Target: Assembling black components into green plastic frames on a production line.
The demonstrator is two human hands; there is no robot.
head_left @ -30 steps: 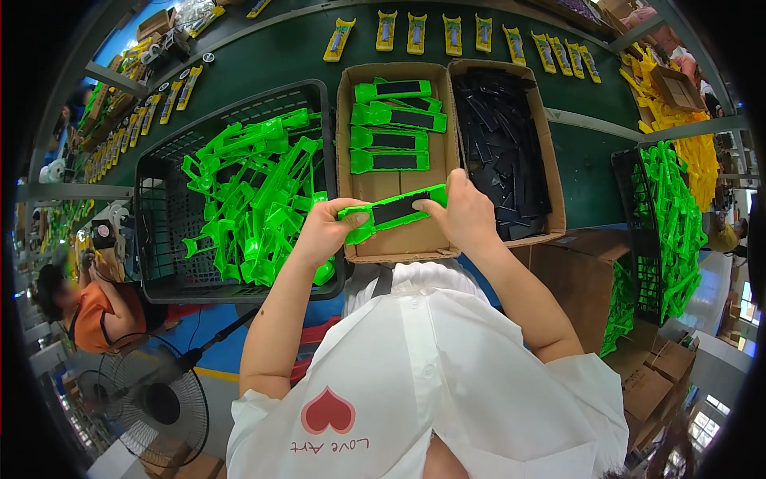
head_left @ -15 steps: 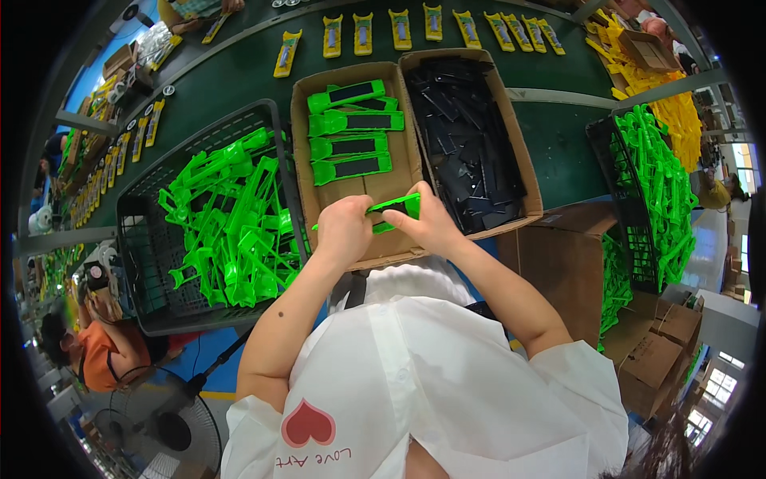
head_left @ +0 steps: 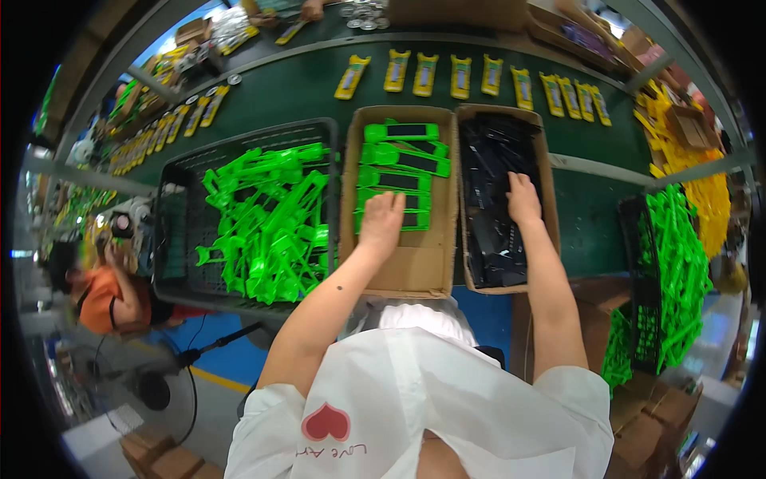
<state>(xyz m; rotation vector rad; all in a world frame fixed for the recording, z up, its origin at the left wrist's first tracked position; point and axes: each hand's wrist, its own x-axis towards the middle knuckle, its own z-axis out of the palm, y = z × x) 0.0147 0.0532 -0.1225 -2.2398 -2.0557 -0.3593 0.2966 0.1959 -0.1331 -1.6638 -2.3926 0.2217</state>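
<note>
My left hand [head_left: 381, 227] is over a cardboard box [head_left: 411, 275], its fingers closed on a green plastic piece [head_left: 416, 218] with a dark panel, at the near end of a row. Several like green pieces [head_left: 411, 163] lie crosswise beyond it, each with a black rectangular panel set in. To the right, my right hand [head_left: 523, 199] reaches into a second cardboard box heaped with flat black plastic pieces [head_left: 488, 231]. Its fingers are stretched out and touch the heap; their tips are partly hidden, and no lifted piece shows.
A black crate [head_left: 179, 275] of loose green pieces stands at left. Another crate [head_left: 638, 271] with green pieces is at far right, near yellow pieces [head_left: 702, 211]. Yellow items [head_left: 425, 76] line the green table. A fan [head_left: 155, 391] and a person in orange [head_left: 112, 303] are at left.
My two hands have parted. The green piece they held together now lies under my left hand in the box, and my right hand has moved right into the black pieces. The view has shifted.
</note>
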